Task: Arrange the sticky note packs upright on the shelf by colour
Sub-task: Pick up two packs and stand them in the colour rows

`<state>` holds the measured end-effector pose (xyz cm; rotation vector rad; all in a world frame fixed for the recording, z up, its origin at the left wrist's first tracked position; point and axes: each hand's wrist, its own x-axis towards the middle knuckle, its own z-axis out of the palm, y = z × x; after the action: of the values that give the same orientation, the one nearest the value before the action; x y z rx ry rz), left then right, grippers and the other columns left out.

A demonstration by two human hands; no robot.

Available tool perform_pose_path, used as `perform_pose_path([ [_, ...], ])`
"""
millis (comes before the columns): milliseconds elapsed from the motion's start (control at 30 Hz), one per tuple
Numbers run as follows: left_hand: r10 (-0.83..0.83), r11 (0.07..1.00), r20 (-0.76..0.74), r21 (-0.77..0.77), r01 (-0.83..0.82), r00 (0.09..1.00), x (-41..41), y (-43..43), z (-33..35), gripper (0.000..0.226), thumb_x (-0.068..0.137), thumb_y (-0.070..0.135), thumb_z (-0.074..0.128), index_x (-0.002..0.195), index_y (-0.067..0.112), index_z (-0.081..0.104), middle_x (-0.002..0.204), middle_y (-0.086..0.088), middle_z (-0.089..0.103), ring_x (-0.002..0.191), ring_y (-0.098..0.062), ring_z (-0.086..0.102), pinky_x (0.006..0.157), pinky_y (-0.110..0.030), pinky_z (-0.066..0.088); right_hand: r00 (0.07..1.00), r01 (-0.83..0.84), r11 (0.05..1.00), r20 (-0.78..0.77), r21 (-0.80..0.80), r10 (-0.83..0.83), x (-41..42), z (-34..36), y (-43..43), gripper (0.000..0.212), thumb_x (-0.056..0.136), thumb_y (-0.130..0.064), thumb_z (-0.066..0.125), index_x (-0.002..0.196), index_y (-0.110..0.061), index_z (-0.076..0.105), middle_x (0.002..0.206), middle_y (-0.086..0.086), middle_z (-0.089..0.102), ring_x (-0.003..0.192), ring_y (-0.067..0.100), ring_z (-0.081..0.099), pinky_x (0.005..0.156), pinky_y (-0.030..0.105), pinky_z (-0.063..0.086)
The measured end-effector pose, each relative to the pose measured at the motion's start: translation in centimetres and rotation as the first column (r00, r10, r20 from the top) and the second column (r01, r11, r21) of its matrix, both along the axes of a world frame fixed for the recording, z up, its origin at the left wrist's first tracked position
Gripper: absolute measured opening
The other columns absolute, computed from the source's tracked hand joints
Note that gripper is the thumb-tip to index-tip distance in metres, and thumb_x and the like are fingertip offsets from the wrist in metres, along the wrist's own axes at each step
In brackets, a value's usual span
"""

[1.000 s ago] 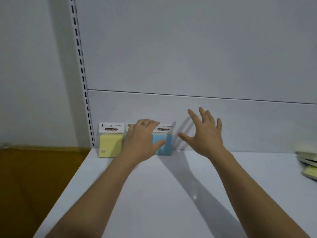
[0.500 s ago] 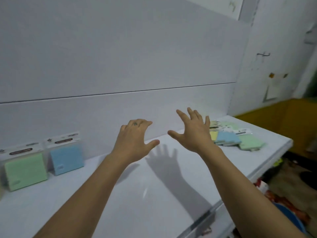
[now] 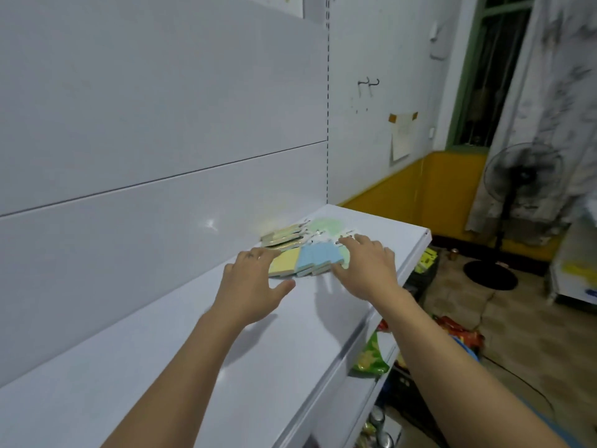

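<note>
Loose sticky note packs (image 3: pixel 315 258), lying flat at the shelf's (image 3: pixel 161 367) far right end: right hand (image 3: pixel 368 270), spread and empty, overlaps their right edge; left hand (image 3: pixel 252 286), spread and empty, hovers just near-left of the yellow pack (image 3: pixel 284 263).

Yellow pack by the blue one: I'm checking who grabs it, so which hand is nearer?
Left. The left hand has its fingers at the yellow pack's near-left edge; the right hand is beyond the blue pack, on its right.
</note>
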<state>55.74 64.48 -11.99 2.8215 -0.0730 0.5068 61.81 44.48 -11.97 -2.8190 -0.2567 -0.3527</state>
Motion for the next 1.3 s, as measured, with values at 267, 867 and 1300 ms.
perform_pose_path([
  [267, 0.095, 0.993, -0.123, -0.058, -0.103, 0.988, 7.5, -4.8, -1.9, 0.061, 0.085, 0.054, 0.053, 0.138, 0.028, 0.038, 0.140, 0.001, 0.043, 0.130, -0.023, 0.035, 0.101, -0.040, 0.033, 0.996, 0.085, 0.996, -0.038, 0.040, -0.084, 6.2, -2.0, -5.7, 0.060, 0.090, -0.051, 0.049, 0.141, -0.023, 0.035, 0.140, 0.003, 0.046, 0.125, 0.027, 0.042, 0.101, 0.042, 0.033],
  [867, 0.142, 0.987, 0.000, -0.069, -0.142, 0.990, 9.3, -5.8, -6.1, 0.071, 0.083, 0.060, 0.012, 0.128, 0.025, 0.055, 0.132, 0.006, 0.052, 0.121, -0.021, 0.043, 0.095, -0.037, 0.032, 0.990, 0.089, 0.996, -0.107, -0.008, -0.089, 13.3, -3.6, -5.9, 0.048, 0.079, -0.066, 0.055, 0.083, -0.019, 0.059, 0.083, 0.000, 0.064, 0.081, 0.021, 0.060, 0.076, 0.037, 0.051],
  [1300, 0.359, 0.820, -0.385, -0.304, -0.485, 0.850, 9.5, -4.9, -3.6, 0.094, 0.056, 0.067, 0.067, 0.136, 0.030, 0.035, 0.125, -0.002, 0.054, 0.119, -0.026, 0.046, 0.099, -0.043, 0.039, 0.949, 0.057, 0.998, -0.312, 0.039, -0.042, 14.5, 0.0, -7.0, 0.048, 0.068, -0.052, 0.078, 0.084, -0.017, 0.049, 0.078, -0.002, 0.053, 0.081, 0.021, 0.056, 0.058, 0.029, 0.039],
])
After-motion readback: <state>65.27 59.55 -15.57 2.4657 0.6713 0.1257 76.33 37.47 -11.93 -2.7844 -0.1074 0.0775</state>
